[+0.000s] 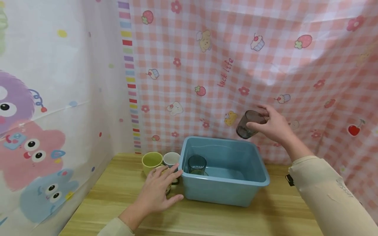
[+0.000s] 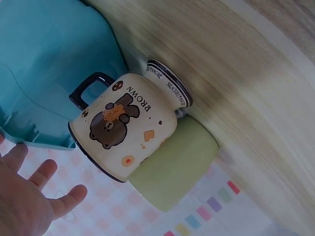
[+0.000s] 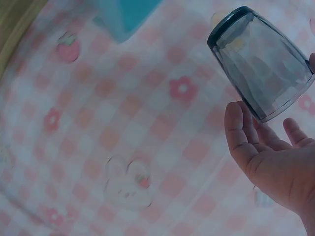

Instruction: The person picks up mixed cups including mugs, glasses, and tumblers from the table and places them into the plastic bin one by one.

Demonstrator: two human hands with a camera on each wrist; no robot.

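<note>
My right hand [image 1: 273, 126] grips a dark smoky glass tumbler [image 1: 244, 127], thumb on the near side and fingers behind. The tumbler hangs tilted above the back right of a blue plastic basin [image 1: 218, 191]. Inside the basin, toward the left, stands another dark glass [image 1: 197, 163]. Spread fingers of my left hand [image 1: 155, 191] reach to the basin's left rim; whether they touch it I cannot tell. Beside that hand is a cream mug with a brown bear [image 2: 110, 125] and a dark handle, mostly hidden by the hand in the head view.
Left of the basin stand a yellow-green cup [image 1: 151, 160] and a white cup [image 1: 172, 158]. All stand on a wood-grain table [image 1: 109, 186]. A pink checked cloth [image 1: 189, 72] hangs close behind the basin, and a white printed cloth [image 1: 79, 114] hangs at the left.
</note>
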